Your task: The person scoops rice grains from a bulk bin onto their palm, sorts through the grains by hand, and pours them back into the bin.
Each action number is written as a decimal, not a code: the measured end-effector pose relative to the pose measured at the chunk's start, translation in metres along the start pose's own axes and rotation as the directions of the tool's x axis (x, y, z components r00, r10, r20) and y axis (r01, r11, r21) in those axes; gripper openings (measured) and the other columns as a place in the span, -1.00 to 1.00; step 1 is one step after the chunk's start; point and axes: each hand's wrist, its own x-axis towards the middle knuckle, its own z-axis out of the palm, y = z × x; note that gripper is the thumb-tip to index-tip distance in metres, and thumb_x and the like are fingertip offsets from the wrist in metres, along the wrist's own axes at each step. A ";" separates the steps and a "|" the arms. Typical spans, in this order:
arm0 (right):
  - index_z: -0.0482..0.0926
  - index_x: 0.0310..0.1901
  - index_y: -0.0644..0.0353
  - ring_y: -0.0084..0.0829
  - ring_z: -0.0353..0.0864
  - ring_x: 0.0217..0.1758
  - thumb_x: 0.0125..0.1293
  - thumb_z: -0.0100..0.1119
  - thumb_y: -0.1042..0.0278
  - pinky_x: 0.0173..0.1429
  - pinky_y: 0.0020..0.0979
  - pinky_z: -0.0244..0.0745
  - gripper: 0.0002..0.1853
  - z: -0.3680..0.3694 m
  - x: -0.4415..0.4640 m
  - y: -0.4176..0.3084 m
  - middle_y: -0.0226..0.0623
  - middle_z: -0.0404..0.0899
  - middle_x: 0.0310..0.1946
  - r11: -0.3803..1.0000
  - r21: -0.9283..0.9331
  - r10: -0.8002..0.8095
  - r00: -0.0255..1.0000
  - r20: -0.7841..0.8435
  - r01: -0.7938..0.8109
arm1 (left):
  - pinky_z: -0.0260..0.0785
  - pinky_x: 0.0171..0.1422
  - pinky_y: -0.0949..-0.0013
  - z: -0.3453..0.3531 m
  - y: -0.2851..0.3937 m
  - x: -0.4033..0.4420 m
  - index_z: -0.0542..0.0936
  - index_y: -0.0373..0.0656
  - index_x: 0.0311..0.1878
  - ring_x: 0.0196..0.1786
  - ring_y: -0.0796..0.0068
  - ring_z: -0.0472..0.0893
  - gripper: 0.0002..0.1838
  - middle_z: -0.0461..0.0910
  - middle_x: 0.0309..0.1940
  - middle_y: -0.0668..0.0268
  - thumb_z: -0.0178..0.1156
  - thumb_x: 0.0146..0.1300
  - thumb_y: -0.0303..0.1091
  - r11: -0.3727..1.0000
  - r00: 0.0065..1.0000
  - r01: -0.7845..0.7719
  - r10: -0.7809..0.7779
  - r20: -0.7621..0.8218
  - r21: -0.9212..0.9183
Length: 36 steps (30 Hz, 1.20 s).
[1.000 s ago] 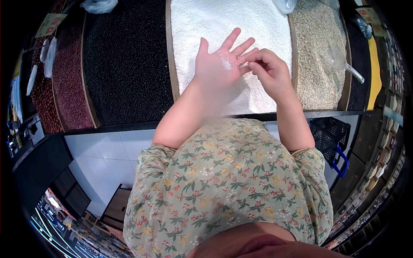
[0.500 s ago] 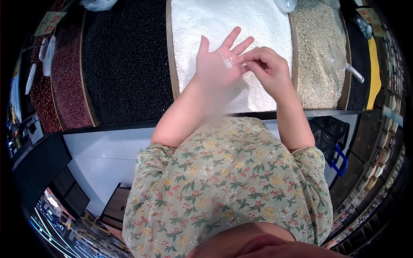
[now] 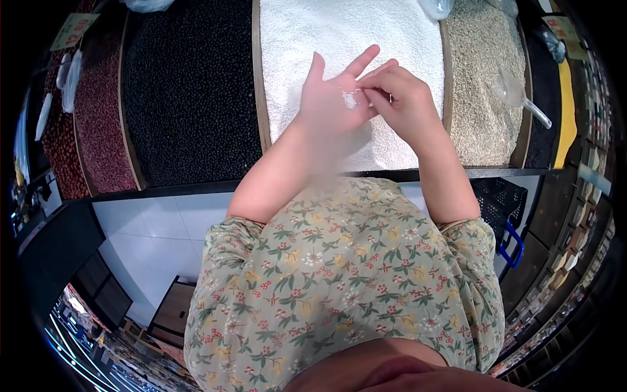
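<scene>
My left hand (image 3: 336, 104) is held palm up over a bin of white rice (image 3: 300, 26), fingers spread and thumb out to the left. A small patch of white grains (image 3: 350, 100) lies on its palm, with a few more near the finger bases. My right hand (image 3: 405, 101) comes in from the right, its thumb and forefinger pinched together over the left palm at the base of the fingers. Whatever sits between those fingertips is too small to make out. A blur covers part of the left palm and wrist.
Wooden dividers (image 3: 260, 85) separate the bins. Black beans (image 3: 189, 91) and reddish grains (image 3: 101, 117) fill bins on the left; beige grain (image 3: 483, 59) with a clear scoop (image 3: 513, 91) is on the right. A black basket (image 3: 499, 202) with a blue handle stands below the counter.
My right hand has shifted slightly left, its fingertips now further over the left palm. My left hand has moved a little to the right, fewer loose grains showing around the patch.
</scene>
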 end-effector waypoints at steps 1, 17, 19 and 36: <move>0.67 -0.24 0.23 -0.41 0.65 -0.33 0.12 0.28 0.61 -0.32 -0.47 0.54 -0.85 0.001 0.001 0.000 -0.28 0.58 -0.34 1.000 0.002 -0.014 1.000 0.014 0.014 | -0.14 0.54 -0.09 -0.001 0.000 0.000 -0.01 -0.08 0.53 0.52 0.00 0.02 -0.06 -0.11 0.52 -0.04 -0.48 0.31 0.46 1.000 1.000 -0.001 0.001 0.000 -0.001; 0.59 -0.30 0.29 -0.45 0.63 -0.40 0.14 0.26 0.57 -0.35 -0.48 0.51 -0.92 -0.001 -0.004 0.001 -0.27 0.57 -0.40 0.991 -0.127 0.035 0.999 0.026 -0.032 | -0.19 0.55 -0.12 -0.012 0.002 0.000 -0.03 -0.01 0.54 0.53 -0.04 -0.01 -0.07 -0.14 0.52 -0.05 -0.45 0.29 0.48 0.996 0.998 -0.052 0.054 -0.016 0.078; 0.59 -0.29 0.32 -0.54 0.59 -0.41 0.16 0.26 0.57 -0.36 -0.51 0.49 -0.91 -0.001 -0.007 0.003 -0.31 0.56 -0.42 0.994 0.063 0.088 0.996 0.034 -0.090 | -0.19 0.55 -0.13 -0.009 0.001 0.001 -0.03 0.01 0.53 0.53 -0.04 0.00 -0.08 -0.15 0.53 -0.05 -0.45 0.29 0.48 0.982 0.994 -0.065 0.079 -0.073 0.177; 0.62 -0.32 0.23 -0.26 0.57 -0.42 0.08 0.31 0.53 -0.32 -0.36 0.49 -0.89 -0.002 -0.011 -0.006 -0.24 0.59 -0.38 0.984 -0.123 -0.120 0.990 0.077 0.129 | -0.24 0.54 -0.24 -0.008 -0.005 0.005 -0.09 0.02 0.54 0.54 -0.20 -0.14 -0.05 -0.22 0.52 -0.08 -0.49 0.28 0.50 0.958 0.999 -0.038 0.046 -0.020 0.283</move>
